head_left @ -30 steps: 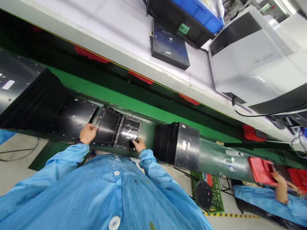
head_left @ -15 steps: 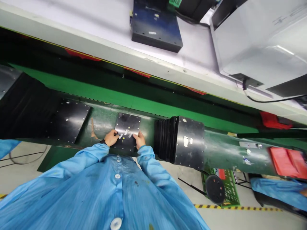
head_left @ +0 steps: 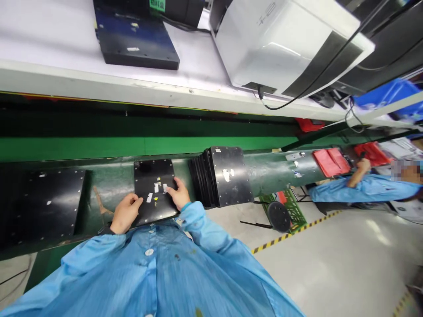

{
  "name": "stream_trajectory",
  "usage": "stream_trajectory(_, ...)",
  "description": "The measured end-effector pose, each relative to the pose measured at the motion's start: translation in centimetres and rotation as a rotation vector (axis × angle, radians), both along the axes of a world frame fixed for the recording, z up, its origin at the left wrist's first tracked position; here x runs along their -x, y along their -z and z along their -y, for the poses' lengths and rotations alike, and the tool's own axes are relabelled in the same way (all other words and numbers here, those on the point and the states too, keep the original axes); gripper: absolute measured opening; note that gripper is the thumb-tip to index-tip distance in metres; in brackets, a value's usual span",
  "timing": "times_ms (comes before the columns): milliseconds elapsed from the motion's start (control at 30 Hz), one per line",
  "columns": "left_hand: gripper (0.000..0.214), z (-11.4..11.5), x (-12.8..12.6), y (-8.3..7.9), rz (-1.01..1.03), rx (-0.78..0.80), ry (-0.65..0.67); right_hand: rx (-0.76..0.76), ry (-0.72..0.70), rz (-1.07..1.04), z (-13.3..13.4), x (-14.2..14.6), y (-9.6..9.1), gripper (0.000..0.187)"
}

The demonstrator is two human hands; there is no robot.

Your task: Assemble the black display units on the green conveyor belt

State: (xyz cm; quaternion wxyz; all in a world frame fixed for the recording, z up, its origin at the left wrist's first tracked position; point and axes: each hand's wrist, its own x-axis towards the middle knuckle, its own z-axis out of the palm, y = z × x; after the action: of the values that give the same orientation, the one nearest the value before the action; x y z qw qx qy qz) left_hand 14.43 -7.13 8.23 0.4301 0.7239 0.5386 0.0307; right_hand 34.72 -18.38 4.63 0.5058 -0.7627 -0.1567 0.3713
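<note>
We had left hand and right hand apart on black panel, neither clamped; panel-handling step, next move called for firm edge grip

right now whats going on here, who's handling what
A person in a blue smock has their left hand and right hand on a black plate with white and yellow labels, which lies on a green conveyor belt. Farther along, a co-worker reaches near red trays.
</note>
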Motion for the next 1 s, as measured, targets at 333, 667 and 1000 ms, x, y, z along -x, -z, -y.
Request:
stream_trajectory(333,0.006,7.9,-17.5,-14.9,0.616,-0.037,0.538,-0.162,0.275,0.414,15.4,-19.4,-14.8,0.078)
stream_trajectory(667,0.018,15.7,-24.5,-8.7,0.481,0.098,0.707,0.321,0.070,0.729,20.0,-26.9,-11.0,0.084)
stream_trajectory(1000,0.019,11.5,-21.8,-6.0,0.554,0.032,0.638,0.429,0.183,0.692,20.0,-25.5,-12.8,0.092)
